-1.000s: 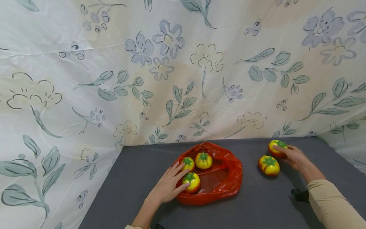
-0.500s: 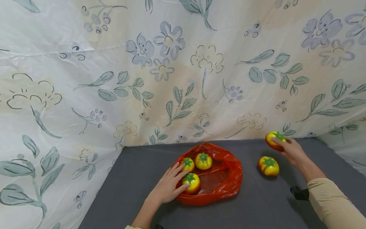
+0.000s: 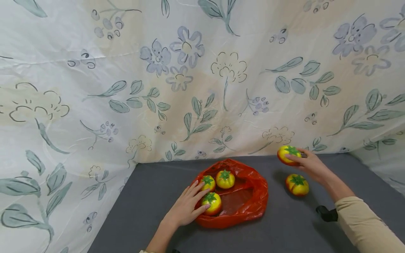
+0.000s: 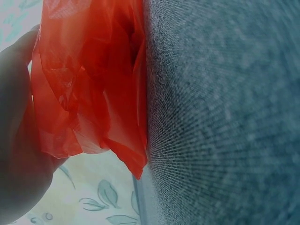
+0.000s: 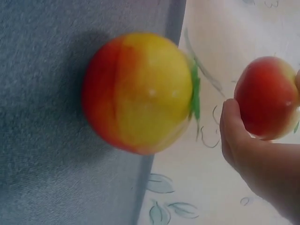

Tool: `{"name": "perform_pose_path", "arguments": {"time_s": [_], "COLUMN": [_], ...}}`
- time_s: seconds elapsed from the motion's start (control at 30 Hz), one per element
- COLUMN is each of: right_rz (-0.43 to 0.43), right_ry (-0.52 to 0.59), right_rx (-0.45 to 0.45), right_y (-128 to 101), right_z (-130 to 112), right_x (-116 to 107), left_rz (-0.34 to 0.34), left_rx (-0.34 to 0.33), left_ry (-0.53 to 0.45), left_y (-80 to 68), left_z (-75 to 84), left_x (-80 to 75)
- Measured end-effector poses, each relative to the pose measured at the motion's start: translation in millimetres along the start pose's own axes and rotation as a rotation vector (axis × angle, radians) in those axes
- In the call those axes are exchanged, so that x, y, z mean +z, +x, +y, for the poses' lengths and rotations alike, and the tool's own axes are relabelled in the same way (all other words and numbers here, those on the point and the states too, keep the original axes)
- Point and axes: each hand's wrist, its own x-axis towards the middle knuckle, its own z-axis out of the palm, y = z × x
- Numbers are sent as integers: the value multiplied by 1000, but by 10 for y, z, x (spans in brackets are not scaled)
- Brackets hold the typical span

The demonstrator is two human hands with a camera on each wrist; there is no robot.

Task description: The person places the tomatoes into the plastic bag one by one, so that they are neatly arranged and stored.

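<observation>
My right hand (image 3: 311, 166) grips a yellow-and-red tomato (image 3: 288, 155) with a green leafy top, raised above the back right of the table. Below it a second tomato (image 3: 297, 185) rests on the dark surface; in the right wrist view this tomato (image 5: 140, 93) looms close, apart from the held tomato (image 5: 266, 97). A red plastic bag (image 3: 259, 196) lies with its mouth spread, holding three tomatoes, one of them at the back (image 3: 225, 179). My left hand (image 3: 187, 207) rests over the bag's left rim, fingers spread and fairly straight, touching the front tomato (image 3: 212, 203).
The dark grey tabletop (image 3: 145, 186) extends around the bag. Behind it and at the left hangs a white floral cloth (image 3: 202, 105). A black strap piece (image 3: 327, 213) sticks out at my right wrist.
My right hand has lifted its tomato from behind the other one and carried it leftward toward the bag. The left hand and the bag have stayed in place.
</observation>
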Motion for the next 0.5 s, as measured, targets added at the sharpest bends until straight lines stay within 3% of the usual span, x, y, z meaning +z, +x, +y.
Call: {"name": "perform_pose_path", "arguments": {"time_s": [0.17, 0.5], "right_rz": [-37, -128], "right_ry": [-44, 18], "right_rx": [-25, 7], "right_y": [-38, -91], "right_z": [-76, -199], "right_x": [76, 290], "left_rz": [3, 2], "left_rx": [2, 5], "left_ry": [1, 0], "left_y": [2, 2], "left_z": [-3, -6], "left_x": [0, 0]}}
